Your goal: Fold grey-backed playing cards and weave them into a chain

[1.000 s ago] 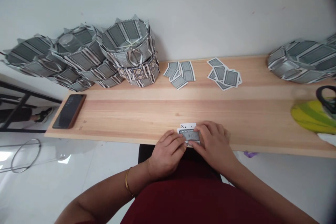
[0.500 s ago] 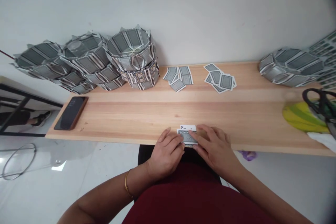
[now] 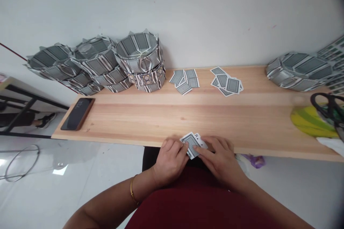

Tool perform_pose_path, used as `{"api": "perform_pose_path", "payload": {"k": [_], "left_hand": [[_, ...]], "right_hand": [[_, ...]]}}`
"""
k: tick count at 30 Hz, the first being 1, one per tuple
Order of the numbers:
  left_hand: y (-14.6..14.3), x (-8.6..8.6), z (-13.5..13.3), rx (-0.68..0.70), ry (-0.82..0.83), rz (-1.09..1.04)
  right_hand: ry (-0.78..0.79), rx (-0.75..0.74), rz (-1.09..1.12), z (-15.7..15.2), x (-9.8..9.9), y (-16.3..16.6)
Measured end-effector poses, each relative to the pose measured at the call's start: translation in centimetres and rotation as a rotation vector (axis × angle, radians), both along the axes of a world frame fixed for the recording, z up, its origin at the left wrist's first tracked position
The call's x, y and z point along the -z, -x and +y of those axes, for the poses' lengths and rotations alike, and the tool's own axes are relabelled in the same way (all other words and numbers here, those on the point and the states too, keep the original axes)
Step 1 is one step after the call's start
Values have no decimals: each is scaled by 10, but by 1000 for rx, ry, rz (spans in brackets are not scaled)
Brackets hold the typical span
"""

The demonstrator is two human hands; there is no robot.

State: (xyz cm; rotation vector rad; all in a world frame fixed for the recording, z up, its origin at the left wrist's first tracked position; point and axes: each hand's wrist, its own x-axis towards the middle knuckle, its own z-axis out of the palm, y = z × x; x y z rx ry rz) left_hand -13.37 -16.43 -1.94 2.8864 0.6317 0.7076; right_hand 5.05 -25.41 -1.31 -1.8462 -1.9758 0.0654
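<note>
Between my two hands, at the front edge of the table, are playing cards [image 3: 190,142] with a grey patterned back facing up. Part of a white card face [image 3: 198,138] marked 8 sticks out beside that back. My left hand [image 3: 172,157] grips the cards from the left, thumb on top and the other fingers curled. On the right side my right hand [image 3: 219,155] pinches them, its thumb and index finger on the patterned back. The undersides of the cards are hidden.
Grey folded-card baskets [image 3: 139,61] stand against the wall at left, another [image 3: 299,71] at right. Loose cards lie in two groups, left [image 3: 185,81] and right [image 3: 227,82]. A phone [image 3: 77,114] lies at the left end; black scissors [image 3: 329,109] rest over a yellow-green object [image 3: 306,120].
The cards in my hands have turned from lying straight to a tilted angle, and the card marked 8 now shows at their right side. The whole view has shifted slightly.
</note>
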Motion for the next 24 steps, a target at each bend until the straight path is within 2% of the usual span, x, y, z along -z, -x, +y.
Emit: {"api": "perform_pose_path", "payload": {"k": [4,11,24], "left_hand": [[-3,4,-5,38,41,-60],[-2,7,2,68,62,-141],[10,9,7,118,88,-194]], "right_hand": [[-11,4,22,2,0,4],[-14,9,71,4,6,5],[68,-94,62,3,3,-8]]}}
